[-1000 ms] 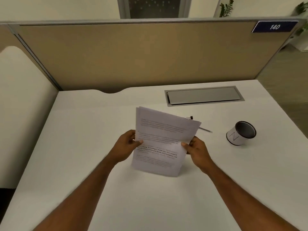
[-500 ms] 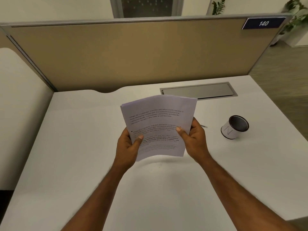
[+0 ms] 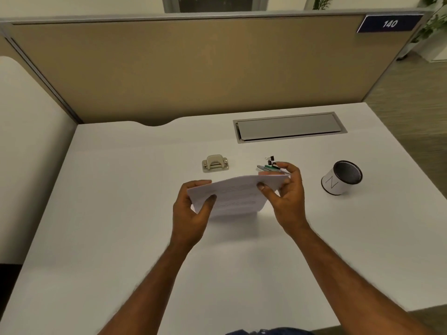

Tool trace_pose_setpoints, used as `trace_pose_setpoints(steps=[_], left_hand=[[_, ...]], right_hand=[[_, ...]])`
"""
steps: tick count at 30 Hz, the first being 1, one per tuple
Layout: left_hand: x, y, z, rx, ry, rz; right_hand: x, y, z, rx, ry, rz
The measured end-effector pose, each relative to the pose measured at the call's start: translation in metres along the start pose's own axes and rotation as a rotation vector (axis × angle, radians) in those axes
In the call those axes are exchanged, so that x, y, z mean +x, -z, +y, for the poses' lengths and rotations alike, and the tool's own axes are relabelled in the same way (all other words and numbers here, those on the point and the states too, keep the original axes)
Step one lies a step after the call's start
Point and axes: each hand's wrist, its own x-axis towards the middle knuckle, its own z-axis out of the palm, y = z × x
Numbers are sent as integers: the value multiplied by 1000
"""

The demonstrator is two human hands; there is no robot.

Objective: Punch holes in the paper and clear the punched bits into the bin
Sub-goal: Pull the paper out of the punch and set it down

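— Start at the left. What do you see?

— A white desk (image 3: 121, 213) with a tan partition panel (image 3: 193, 68) standing behind it. The left part of the desk surface is bare. The person's left hand (image 3: 191, 211) is above the middle of the desk, closed on the left edge of the paper (image 3: 234, 197), thumb on top, fingers underneath.

— And the paper itself?

— A thin sheaf of printed sheets, held off the desk between the two hands and tipped nearly flat, its far edge raised. Printed lines show faintly on the upper face.

— The punch?

— The hole punch (image 3: 215, 163), a pale metal one, sits on the desk beyond the paper, nearer the left hand's side and clear of both hands. The paper does not touch it.

— Continue to the right.

— The right hand (image 3: 285, 194) pinches the right edge of the paper, thumb on top, fingers curled behind. Just beyond those fingers lies a small heap of binder clips and pens (image 3: 269, 165); I cannot tell whether the fingers touch it. Further back, a grey cable hatch (image 3: 290, 126) is set into the desk.

— The bin?

— A small white bin (image 3: 341, 178) with a dark mesh inside stands tilted on the desk, right of the right hand and apart from it. On the partition's top right corner, a blue plate (image 3: 389, 23) reads 140.
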Motion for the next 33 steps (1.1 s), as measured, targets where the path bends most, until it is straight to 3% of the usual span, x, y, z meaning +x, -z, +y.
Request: trace_pose_setpoints(steps=[4,7,14,20,24,29,33], left_hand=[[2,-1,-12,-1,174,-74],[12,-6,-10,9,191,-38],[23,1,-3,-207,232,12],[14,29,-25,-398,320,-1],[17,79,-35,-281,362,104],[18,88,-32,79,271,-123],[20,66,-30,119,189,-161]], right_hand=[[-4,0,14,-87,-109,-5],[1,-1,15,-162,-135,-49],[14,10,2,-186,-98,-188],[39,8,-28,-473,77,-386],[44,-6,-51,-798,253,-524],[42,-25,-57,-1048,408,-634],[40,-33,-49,-1102,461,-684]])
